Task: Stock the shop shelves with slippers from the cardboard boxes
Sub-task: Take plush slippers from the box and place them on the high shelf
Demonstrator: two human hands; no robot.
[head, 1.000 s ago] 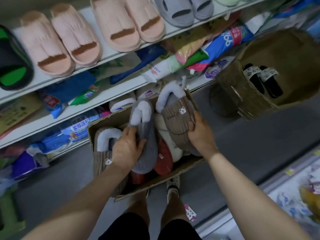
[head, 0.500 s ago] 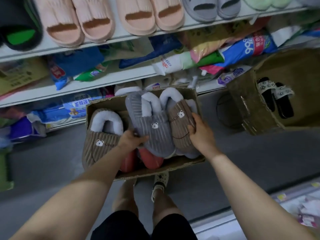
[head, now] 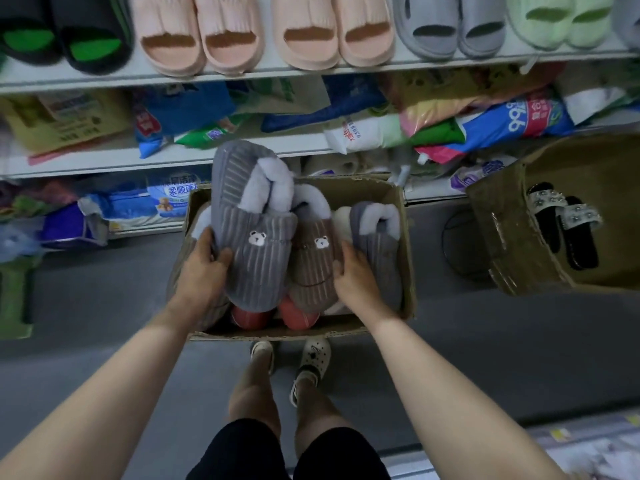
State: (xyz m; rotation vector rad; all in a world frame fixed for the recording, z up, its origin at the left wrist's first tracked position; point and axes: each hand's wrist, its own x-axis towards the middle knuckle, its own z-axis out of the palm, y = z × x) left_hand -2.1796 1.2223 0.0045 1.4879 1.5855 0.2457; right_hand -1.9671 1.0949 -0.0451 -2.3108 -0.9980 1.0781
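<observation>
Left fingers [head: 221,255] grip grey slipper [head: 256,237], right fingers [head: 346,252] brown slipper [head: 313,268], over slipper-filled cardboard box [head: 360,194]

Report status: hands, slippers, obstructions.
Left hand grips grey bear slipper, right hand grips brown bear slipper. Both held over cardboard box, not yet shelved. Top shelf ahead packed with slides.

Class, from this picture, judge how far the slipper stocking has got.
Done: the top shelf already carries slides. In hand: left hand grips a grey slipper, right hand a brown slipper, over the cardboard box. Left: more slippers in that box, black sandals in the second box.
</observation>
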